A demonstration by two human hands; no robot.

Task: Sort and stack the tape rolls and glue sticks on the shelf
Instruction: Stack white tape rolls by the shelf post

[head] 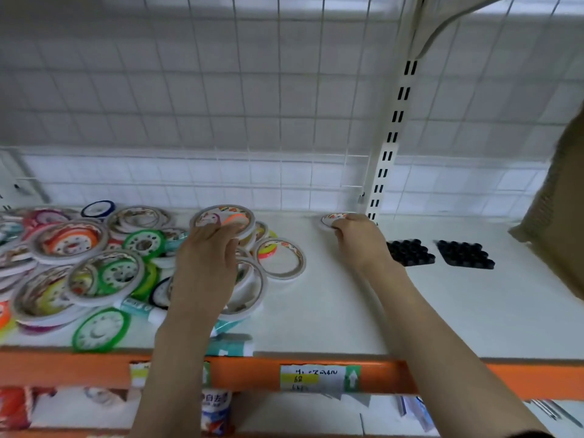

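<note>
Right hand (pixel 354 237): grip curled round a small roll (pixel 330 220), held low at the back edge of the shelf (pixel 347 311), just beside the slotted upright (pixel 388 153). Whether the roll rests on the shelf or is still carried cannot be told.

Left hand (pixel 207 263): fingers spread flat on the near rim of a large roll (pixel 224 218) that tops the heap; the grip is apart, pressing rather than clamping.

The heap (pixel 79 263) of loose rolls fills the left half of the shelf, several overlapping and tilted. Glue sticks (pixel 139 308) lie among them, and one (pixel 229 344) lies at the front edge above the orange rail (pixel 505 379). Two black trays (pixel 464 254) sit to the right, apart from the small roll.

Risks, as judged:
- The large roll sits on uneven rolls; lifting or sliding it one-handed could shift the heap.
- A shifted heap could push the green roll (pixel 101 330) or the front glue stick over the front edge.
- The small roll is close to the upright; a careless release could leave it leaning there.
- The right forearm crosses near the trays and could knock them.
</note>
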